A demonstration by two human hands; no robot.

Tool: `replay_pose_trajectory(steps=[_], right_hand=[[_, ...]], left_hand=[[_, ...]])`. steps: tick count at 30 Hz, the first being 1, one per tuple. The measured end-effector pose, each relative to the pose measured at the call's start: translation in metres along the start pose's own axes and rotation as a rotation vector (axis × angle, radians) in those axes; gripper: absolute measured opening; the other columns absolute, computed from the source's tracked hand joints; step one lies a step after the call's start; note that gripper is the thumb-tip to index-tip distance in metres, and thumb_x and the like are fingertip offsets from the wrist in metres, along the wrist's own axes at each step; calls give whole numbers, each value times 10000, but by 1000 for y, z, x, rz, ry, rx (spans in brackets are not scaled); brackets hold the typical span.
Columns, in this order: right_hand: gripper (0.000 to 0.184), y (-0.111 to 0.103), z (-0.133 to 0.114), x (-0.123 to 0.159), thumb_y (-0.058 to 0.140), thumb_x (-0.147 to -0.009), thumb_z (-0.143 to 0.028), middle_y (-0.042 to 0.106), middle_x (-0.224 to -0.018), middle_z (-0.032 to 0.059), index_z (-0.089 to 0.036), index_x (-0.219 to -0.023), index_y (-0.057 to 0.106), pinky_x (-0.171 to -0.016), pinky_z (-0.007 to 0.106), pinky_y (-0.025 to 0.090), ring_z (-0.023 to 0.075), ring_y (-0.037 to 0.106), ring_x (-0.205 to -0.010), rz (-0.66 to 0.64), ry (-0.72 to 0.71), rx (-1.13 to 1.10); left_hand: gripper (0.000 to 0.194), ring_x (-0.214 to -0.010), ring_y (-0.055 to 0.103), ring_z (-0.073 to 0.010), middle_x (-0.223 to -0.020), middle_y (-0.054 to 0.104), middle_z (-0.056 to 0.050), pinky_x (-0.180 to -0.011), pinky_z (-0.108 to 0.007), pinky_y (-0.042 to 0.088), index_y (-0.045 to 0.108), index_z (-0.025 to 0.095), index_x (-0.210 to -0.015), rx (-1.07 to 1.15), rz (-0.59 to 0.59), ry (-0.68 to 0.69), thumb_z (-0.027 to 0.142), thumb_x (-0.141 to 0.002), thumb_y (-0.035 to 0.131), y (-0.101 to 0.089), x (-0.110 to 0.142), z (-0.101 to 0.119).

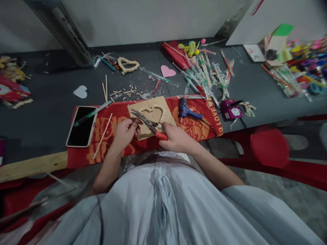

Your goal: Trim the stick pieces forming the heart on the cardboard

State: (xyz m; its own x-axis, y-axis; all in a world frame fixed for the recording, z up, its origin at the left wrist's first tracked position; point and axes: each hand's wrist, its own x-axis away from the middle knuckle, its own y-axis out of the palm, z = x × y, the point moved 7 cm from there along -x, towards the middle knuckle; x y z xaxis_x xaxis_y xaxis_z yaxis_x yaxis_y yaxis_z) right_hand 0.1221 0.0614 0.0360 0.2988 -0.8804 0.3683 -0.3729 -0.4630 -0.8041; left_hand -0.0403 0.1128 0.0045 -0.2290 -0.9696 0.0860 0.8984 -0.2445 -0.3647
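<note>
Over the brown card (143, 133), the right hand (176, 136) clasps red-handled snips (147, 122), slanting toward its far-left corner. The left hand (124, 132) curls nearer the blades, its grasp unclear.

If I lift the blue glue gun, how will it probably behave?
The glue gun should stay stiff, since its body looks like hard plastic. Its black cord will probably bend and trail. Lying on its side on the red towel, it seems unlikely to roll.

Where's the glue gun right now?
In the head view, the blue glue gun lies on the red towel, right of the brown card.
</note>
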Motion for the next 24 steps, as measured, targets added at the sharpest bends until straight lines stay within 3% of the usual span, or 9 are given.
replay_pose_trajectory(steps=[5, 10, 15, 24], right_hand=[[344, 2, 0, 0, 454, -740, -327, 613, -996, 157, -121, -1014, 474, -702, 333, 411, 269, 575, -866, 3, -3, -45], [405, 6, 2, -2, 441, -740, -317, 580, -1069, 178, -94, -1078, 454, -772, 359, 432, 281, 555, -947, -41, -61, -106], [350, 5, 4, -2, 428, -747, -321, 571, -1015, 157, -108, -1023, 462, -774, 374, 446, 264, 548, -902, -79, -114, -106], [371, -2, 5, 2, 448, -728, -309, 552, -1085, 164, -110, -1040, 471, -789, 372, 440, 261, 538, -945, -61, -142, -137]], left_hand=[[180, -670, 612, -156, -706, 673, -36, -614, -251, 436, 637, 169, -760, -487, 200, 161, 280, -801, 501, -7, 5, 11], [218, -659, 596, -178, -635, 630, -59, -619, -274, 393, 579, 175, -646, -815, 281, 321, 183, -808, 435, -2, 11, 19], [222, -661, 600, -172, -655, 647, -58, -619, -275, 395, 565, 182, -643, -795, 262, 351, 160, -807, 418, -3, 13, 22], [229, -623, 600, -147, -636, 657, -29, -597, -256, 409, 545, 191, -600, -538, 164, 252, 197, -803, 438, -8, 15, 24]])
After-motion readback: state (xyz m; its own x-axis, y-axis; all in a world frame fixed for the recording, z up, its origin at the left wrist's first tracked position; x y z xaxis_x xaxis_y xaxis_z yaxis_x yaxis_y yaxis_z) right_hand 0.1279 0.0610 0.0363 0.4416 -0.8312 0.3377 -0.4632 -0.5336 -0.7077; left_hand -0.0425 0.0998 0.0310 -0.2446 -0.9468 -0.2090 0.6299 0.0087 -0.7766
